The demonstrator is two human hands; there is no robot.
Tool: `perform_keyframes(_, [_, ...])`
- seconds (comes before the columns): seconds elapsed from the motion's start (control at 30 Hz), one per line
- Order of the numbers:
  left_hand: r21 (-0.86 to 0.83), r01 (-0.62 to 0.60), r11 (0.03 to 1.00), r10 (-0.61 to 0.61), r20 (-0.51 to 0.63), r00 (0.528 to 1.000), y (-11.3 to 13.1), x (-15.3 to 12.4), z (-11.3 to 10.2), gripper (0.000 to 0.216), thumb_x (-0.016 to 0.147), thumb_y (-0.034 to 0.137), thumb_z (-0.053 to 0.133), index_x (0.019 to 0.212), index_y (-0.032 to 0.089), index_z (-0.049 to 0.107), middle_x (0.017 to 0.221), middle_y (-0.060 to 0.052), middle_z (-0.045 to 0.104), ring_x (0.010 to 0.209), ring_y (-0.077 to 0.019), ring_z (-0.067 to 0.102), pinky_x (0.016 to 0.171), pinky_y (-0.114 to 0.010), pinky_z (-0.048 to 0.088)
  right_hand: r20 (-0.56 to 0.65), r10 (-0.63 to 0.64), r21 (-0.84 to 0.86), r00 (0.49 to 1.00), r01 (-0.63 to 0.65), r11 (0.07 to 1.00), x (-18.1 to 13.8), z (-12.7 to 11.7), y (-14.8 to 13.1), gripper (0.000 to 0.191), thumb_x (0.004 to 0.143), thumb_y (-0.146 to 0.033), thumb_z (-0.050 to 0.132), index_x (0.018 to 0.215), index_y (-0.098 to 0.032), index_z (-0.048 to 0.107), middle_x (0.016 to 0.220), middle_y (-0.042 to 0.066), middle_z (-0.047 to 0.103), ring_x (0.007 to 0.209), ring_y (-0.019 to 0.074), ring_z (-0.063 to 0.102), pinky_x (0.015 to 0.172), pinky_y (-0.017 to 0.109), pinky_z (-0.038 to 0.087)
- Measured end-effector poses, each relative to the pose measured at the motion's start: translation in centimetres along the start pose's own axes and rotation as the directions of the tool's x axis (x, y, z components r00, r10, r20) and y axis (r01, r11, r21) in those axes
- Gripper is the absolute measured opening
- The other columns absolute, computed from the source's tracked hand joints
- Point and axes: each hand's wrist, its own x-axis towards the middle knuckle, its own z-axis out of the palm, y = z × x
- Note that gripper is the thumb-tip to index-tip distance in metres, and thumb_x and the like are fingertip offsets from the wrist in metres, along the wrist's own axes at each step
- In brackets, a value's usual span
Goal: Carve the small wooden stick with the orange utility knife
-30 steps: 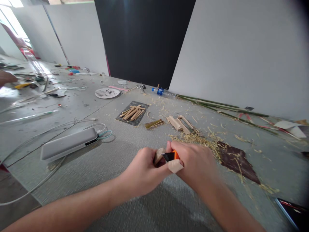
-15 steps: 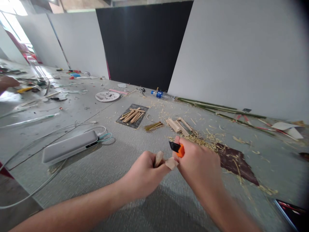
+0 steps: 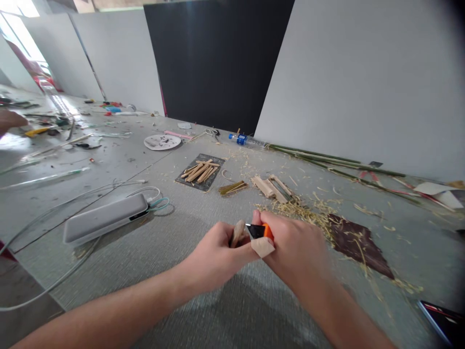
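My left hand (image 3: 218, 252) is closed around a small pale wooden piece (image 3: 238, 233), whose end sticks up past the fingers. Its thumb carries a beige wrap, like tape (image 3: 263, 247), and reaches toward the other hand. In my right hand (image 3: 296, 247) is a utility knife (image 3: 262, 231) with an orange body and black blade, its tip at the wooden piece. Most of the knife's handle is hidden in the fist. Beyond the hands lie curly shavings (image 3: 298, 209) and a small wooden frame-like part (image 3: 274, 188).
A dark mat (image 3: 199, 172) bears several wooden sticks. To the left is a white power bank (image 3: 105, 218) with cables. Brown sandpaper-like sheet (image 3: 359, 247), phone (image 3: 441, 322), plastic bottle (image 3: 242, 139), green stalks (image 3: 316, 155) and paint-spotted plate (image 3: 162, 141) lie around. Another person's hand (image 3: 10, 120) shows far left.
The knife has moved left and slightly down, so its blade now meets the wooden piece in my left hand. Both hands stay close together.
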Motion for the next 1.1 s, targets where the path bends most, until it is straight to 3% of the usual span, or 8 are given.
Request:
perform_keyframes(0.3, [0.144, -0.118, 0.983, 0.126, -0.048, 0.991, -0.5, -0.1, -0.2, 0.059, 0.083, 0.047, 0.076, 0.061, 0.021, 0.027, 0.058, 0.008, 0.021, 0.057, -0.0089, 0.016, 0.048, -0.027, 0.012, 0.067, -0.093, 0.077, 0.993, 0.088, 0.993, 0.4, -0.3, 0.0, 0.040, 0.102, -0.031, 0.041, 0.065, -0.020, 0.053, 0.058, -0.001, 0.056, 0.050, 0.0115, 0.041, 0.052, 0.027, 0.020])
perform_keyframes(0.5, [0.191, -0.137, 0.972, 0.155, -0.079, 0.985, -0.9, -0.3, -0.1, 0.058, 0.082, 0.044, 0.077, 0.059, 0.021, 0.029, 0.056, 0.009, 0.023, 0.056, -0.0085, 0.017, 0.048, -0.027, 0.013, 0.092, -0.100, 0.094, 0.991, 0.091, 0.991, 0.3, -0.2, 0.1, 0.048, 0.103, -0.035, 0.041, 0.059, -0.020, 0.051, 0.048, -0.003, 0.052, 0.043, 0.0107, 0.034, 0.050, 0.028, 0.016])
perform_keyframes(0.7, [0.119, -0.179, 0.977, 0.191, -0.099, 0.977, -0.9, -0.5, 0.8, 0.059, 0.085, 0.045, 0.075, 0.059, 0.021, 0.028, 0.055, 0.009, 0.021, 0.055, -0.0079, 0.015, 0.047, -0.025, 0.014, -0.018, 0.026, 0.031, 0.999, -0.026, 0.999, -0.5, 0.6, -0.6, 0.050, 0.104, -0.036, 0.037, 0.059, -0.021, 0.051, 0.047, -0.001, 0.051, 0.044, 0.0115, 0.035, 0.052, 0.029, 0.015])
perform_keyframes(0.8, [0.118, -0.127, 0.985, 0.142, -0.122, 0.982, -0.9, -0.6, 1.4, 0.060, 0.088, 0.050, 0.069, 0.057, 0.021, 0.027, 0.053, 0.009, 0.021, 0.053, -0.0076, 0.014, 0.046, -0.025, 0.013, 0.096, 0.151, -0.033, 0.984, -0.148, 0.988, -0.3, 0.5, -1.2, 0.045, 0.103, -0.034, 0.039, 0.063, -0.021, 0.056, 0.050, 0.000, 0.056, 0.045, 0.0125, 0.039, 0.052, 0.029, 0.015])
perform_keyframes(0.93, [0.096, -0.039, 0.995, 0.050, -0.114, 0.992, -1.1, -0.2, 1.7, 0.062, 0.091, 0.055, 0.062, 0.052, 0.021, 0.028, 0.049, 0.009, 0.022, 0.048, -0.0070, 0.014, 0.044, -0.027, 0.011, 0.248, 0.314, -0.133, 0.916, -0.289, 0.948, 0.3, -0.3, -1.4, 0.042, 0.103, -0.038, 0.040, 0.069, -0.022, 0.059, 0.054, 0.003, 0.059, 0.047, 0.0141, 0.038, 0.052, 0.028, 0.016])
perform_keyframes(1.0, [0.052, -0.037, 0.998, 0.042, -0.086, 0.995, -1.1, 0.2, 1.4, 0.062, 0.088, 0.055, 0.066, 0.054, 0.021, 0.028, 0.049, 0.009, 0.021, 0.048, -0.0068, 0.014, 0.044, -0.027, 0.011, 0.252, 0.334, -0.138, 0.908, -0.308, 0.941, 0.5, -0.6, -1.2, 0.043, 0.103, -0.040, 0.038, 0.069, -0.022, 0.058, 0.054, 0.003, 0.059, 0.048, 0.0144, 0.036, 0.053, 0.029, 0.015])
perform_keyframes(1.1, [0.019, -0.076, 0.997, 0.077, -0.063, 0.995, -0.9, 0.5, 0.7, 0.062, 0.085, 0.052, 0.072, 0.057, 0.021, 0.026, 0.052, 0.010, 0.020, 0.051, -0.0072, 0.014, 0.045, -0.026, 0.012, 0.221, 0.261, -0.084, 0.940, -0.248, 0.965, 0.4, -0.6, -0.7, 0.045, 0.102, -0.044, 0.036, 0.066, -0.022, 0.054, 0.051, 0.001, 0.056, 0.048, 0.0139, 0.032, 0.052, 0.029, 0.014])
